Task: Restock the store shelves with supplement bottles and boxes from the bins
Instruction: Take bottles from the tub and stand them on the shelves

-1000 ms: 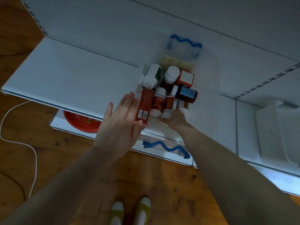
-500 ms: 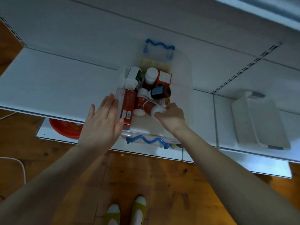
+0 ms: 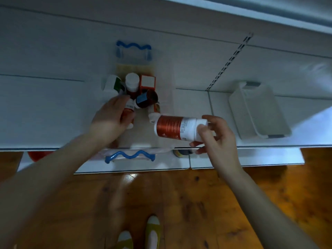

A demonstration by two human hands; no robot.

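A clear bin (image 3: 168, 97) with blue wavy handles sits on the white shelf (image 3: 45, 112) and holds several supplement bottles and boxes. My right hand (image 3: 215, 137) grips a red-labelled white bottle (image 3: 176, 127) by its cap end, lying sideways just right of the bin, above the shelf's front edge. My left hand (image 3: 109, 117) reaches into the bin's left side and closes around a red and white bottle (image 3: 128, 113) there. Behind it stand a white-capped bottle (image 3: 132, 83), a green-labelled bottle (image 3: 112, 85), a red box (image 3: 148, 82) and a dark bottle (image 3: 146, 99).
An empty white basket (image 3: 256, 110) lies on the shelf to the right. A lower shelf (image 3: 233, 159) juts out beneath, with a red bowl (image 3: 38, 155) at the left and a small jar (image 3: 181, 152) under the edge. Below is wooden floor (image 3: 197, 203) and my feet.
My right hand lifted the red-labelled bottle out of the bin and moved it right. My left hand went from resting flat beside the bin into it, onto a bottle.
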